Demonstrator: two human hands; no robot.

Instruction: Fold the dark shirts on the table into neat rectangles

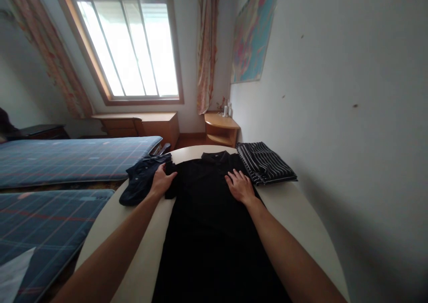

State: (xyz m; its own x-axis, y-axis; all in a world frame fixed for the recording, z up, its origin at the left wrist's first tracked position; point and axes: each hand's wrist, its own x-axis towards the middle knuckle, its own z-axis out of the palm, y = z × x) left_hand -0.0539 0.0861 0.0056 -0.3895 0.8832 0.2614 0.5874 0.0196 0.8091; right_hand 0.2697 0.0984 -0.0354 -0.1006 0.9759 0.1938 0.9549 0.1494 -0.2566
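A black polo shirt (214, 222) lies spread on the pale round table (307, 231), its collar at the far end and its lower part running out of view toward me. At its left sleeve, my left hand (162, 181) grips the fabric between thumb and fingers. My right hand (240, 186) rests flat on the upper right of the shirt, fingers spread. Just left of my left hand sits a folded dark navy garment (138, 180). Beyond my right hand is a folded black-and-white striped cloth (265, 162).
Two plaid-covered beds (76, 158) stand on the left, the nearer one bearing a white sheet (16, 274). A wall (354, 160) borders the table's right side. Behind are a wooden desk (157, 118), a corner shelf (222, 122) with small items, and a window (130, 48).
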